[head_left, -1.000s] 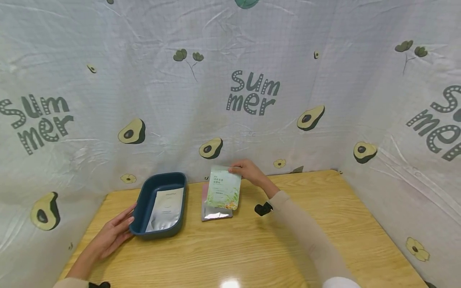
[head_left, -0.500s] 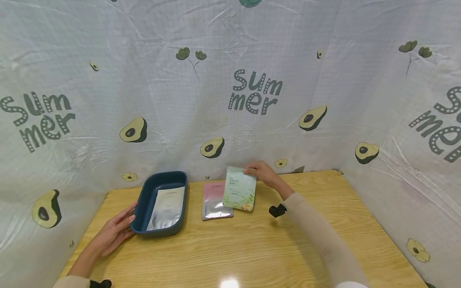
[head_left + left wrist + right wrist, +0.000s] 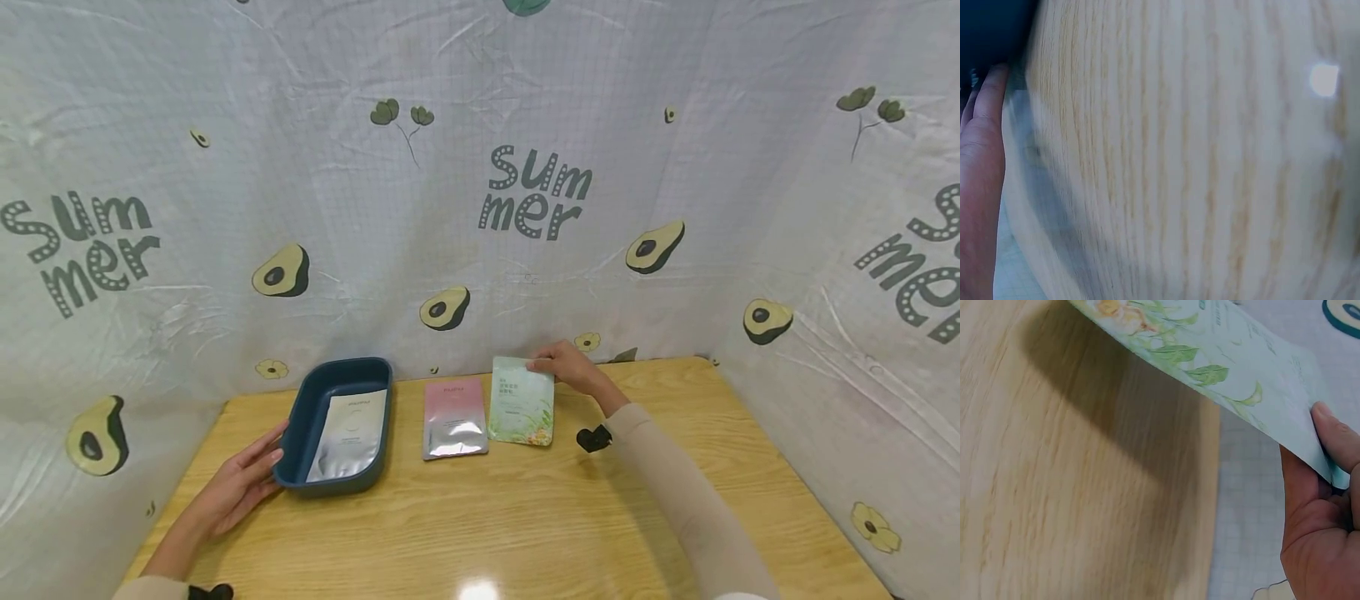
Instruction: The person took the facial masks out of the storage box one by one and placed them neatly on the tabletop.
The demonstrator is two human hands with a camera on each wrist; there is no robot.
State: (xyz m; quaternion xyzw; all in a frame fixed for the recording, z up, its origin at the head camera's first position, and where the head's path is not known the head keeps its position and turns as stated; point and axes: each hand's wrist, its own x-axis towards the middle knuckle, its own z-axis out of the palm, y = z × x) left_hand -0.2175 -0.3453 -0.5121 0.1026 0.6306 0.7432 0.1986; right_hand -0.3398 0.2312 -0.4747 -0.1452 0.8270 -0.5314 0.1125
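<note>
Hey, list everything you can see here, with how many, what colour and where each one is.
Tray: 1, dark blue, on the table's left part
Silver-white packet: 1, inside the tray
Pink-and-silver packet: 1, on the table, right of the tray
Green packet: 1, pale green, right of the pink-and-silver packet, in the right hand
Table: 1, light wood, below everything
Sheet: white, printed with avocados, flowers and "summer", behind and beside the table
Black wrist pieces: 2, one per wrist
Sleeves: 2, beige, on both arms
Left hand: 1, fingers at the tray's left side
Right hand: 1, pinching the green packet's upper right corner
</note>
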